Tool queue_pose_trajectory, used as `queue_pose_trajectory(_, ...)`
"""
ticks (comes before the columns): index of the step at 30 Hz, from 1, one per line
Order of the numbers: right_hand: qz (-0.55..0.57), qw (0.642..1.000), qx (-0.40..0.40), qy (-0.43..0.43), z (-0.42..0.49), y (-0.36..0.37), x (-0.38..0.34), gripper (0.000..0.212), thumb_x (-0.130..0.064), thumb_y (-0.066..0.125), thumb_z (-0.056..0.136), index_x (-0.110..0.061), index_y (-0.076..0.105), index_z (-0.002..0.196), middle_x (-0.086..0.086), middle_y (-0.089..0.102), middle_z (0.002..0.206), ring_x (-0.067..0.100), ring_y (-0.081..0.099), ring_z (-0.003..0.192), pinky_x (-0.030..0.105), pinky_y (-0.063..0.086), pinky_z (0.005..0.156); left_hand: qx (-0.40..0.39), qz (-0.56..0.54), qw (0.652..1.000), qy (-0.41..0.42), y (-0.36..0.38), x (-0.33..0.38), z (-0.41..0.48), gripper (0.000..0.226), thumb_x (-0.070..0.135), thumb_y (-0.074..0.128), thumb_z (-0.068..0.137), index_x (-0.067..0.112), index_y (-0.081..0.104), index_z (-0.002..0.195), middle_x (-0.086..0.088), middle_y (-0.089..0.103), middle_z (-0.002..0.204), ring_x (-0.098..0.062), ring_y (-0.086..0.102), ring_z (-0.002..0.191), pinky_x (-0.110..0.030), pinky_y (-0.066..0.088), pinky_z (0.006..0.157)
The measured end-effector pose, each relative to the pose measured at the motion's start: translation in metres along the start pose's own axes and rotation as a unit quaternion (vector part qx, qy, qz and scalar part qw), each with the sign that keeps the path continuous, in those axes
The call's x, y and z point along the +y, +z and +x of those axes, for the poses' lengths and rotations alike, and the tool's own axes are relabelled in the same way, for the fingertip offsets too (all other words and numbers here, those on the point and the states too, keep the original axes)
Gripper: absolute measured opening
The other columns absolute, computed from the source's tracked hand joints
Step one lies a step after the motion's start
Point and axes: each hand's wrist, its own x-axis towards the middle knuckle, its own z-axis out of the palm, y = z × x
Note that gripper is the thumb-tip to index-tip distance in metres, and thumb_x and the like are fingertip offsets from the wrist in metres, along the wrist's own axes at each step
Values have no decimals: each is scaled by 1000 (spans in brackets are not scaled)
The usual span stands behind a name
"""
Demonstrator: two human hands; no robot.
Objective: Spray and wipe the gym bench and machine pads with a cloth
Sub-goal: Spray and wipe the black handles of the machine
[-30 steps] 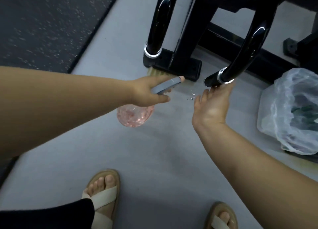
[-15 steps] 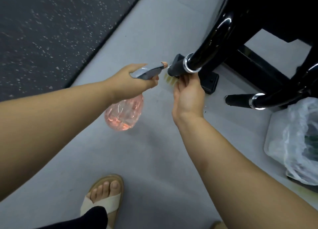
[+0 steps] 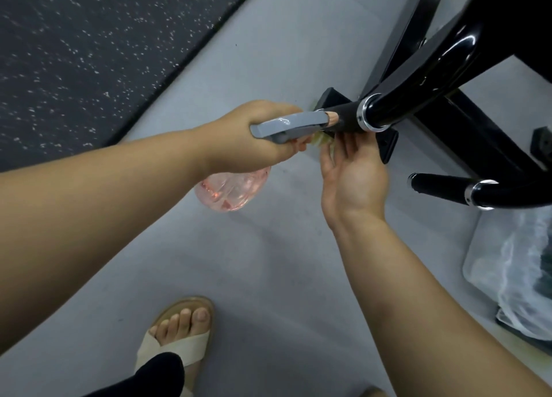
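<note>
My left hand (image 3: 254,139) grips a spray bottle with a grey trigger head (image 3: 286,126) and a clear pink body (image 3: 233,190) hanging below. Its nozzle sits right against the black foam grip (image 3: 343,117) of a glossy black machine handle (image 3: 418,77). My right hand (image 3: 352,175) is open, palm turned up, fingers straight and reaching up under that grip. A second black handle grip (image 3: 439,186) points left, lower right of my right hand. A small yellowish patch (image 3: 321,139) shows between my hands; what it is I cannot tell.
The machine's black base frame (image 3: 478,139) runs across the grey floor at the right. A bin lined with a clear plastic bag (image 3: 513,265) stands at the right edge. A dark speckled mat (image 3: 89,53) covers the upper left. My sandalled foot (image 3: 179,337) is below.
My right hand left the right-hand grip and came under the left-hand grip. My left hand brought the spray nozzle up against that same grip.
</note>
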Motion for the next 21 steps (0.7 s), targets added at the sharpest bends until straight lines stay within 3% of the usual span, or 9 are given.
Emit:
queue_pose_trajectory(2, 0, 1000, 0, 8, -1, 1, 0, 38, -27, 40, 99, -15, 51, 134, -4, 53, 136, 5, 48, 126, 30, 36, 108, 22, 5, 1000, -4, 0, -1, 0, 10, 14, 58, 89, 10, 63, 97, -11, 66, 96, -20, 62, 90, -28, 48, 75)
queue_pose_trajectory(7, 23, 1000, -10, 17, -7, 4, -4, 39, -27, 42, 100, -15, 48, 136, -5, 50, 139, 7, 44, 129, 30, 33, 110, 39, -24, 997, -70, 4, -11, -3, 18, 7, 54, 87, 18, 64, 97, 3, 65, 94, -13, 61, 91, -27, 48, 79)
queue_pose_trajectory(12, 13, 1000, 5, 24, -11, 4, -8, 39, -33, 41, 100, -15, 50, 134, -3, 53, 136, 9, 45, 129, 29, 35, 108, 62, -36, 991, -114, 18, -15, -1, 18, 13, 58, 87, 15, 66, 102, -4, 67, 97, -18, 63, 91, -32, 50, 84)
queue_pose_trajectory(14, 9, 1000, -3, 26, -9, 1, -7, 38, -34, 41, 100, -15, 52, 131, -4, 55, 133, 8, 48, 126, 28, 35, 108, 57, -12, 992, -111, 24, -12, -3, 15, 18, 61, 87, 15, 63, 101, -5, 64, 92, -25, 59, 86, -35, 49, 79)
queue_pose_trajectory(16, -31, 999, -20, 22, -11, -2, -4, 33, -28, 43, 99, -17, 54, 128, -5, 58, 129, 7, 51, 123, 27, 38, 106, 26, 62, 996, -60, 35, -8, -10, 15, 24, 64, 87, 15, 57, 98, 2, 55, 83, -20, 52, 79, -28, 41, 71)
queue_pose_trajectory(19, -118, 991, -20, 52, -22, -25, 5, 22, -21, 45, 98, -22, 59, 114, -7, 62, 116, 13, 56, 114, 30, 45, 98, -14, 137, 990, -10, 59, -2, -22, 35, 28, 65, 86, 9, 49, 111, 2, 50, 100, -15, 50, 86, -20, 37, 66)
queue_pose_trajectory(21, -140, 984, -31, 107, -33, -43, 10, 24, -31, 47, 96, -20, 62, 112, -5, 66, 110, 13, 63, 102, 34, 51, 89, -26, 136, 990, -27, 73, 0, -23, 44, 33, 66, 85, 10, 45, 117, -2, 49, 114, -17, 54, 96, -24, 44, 80)
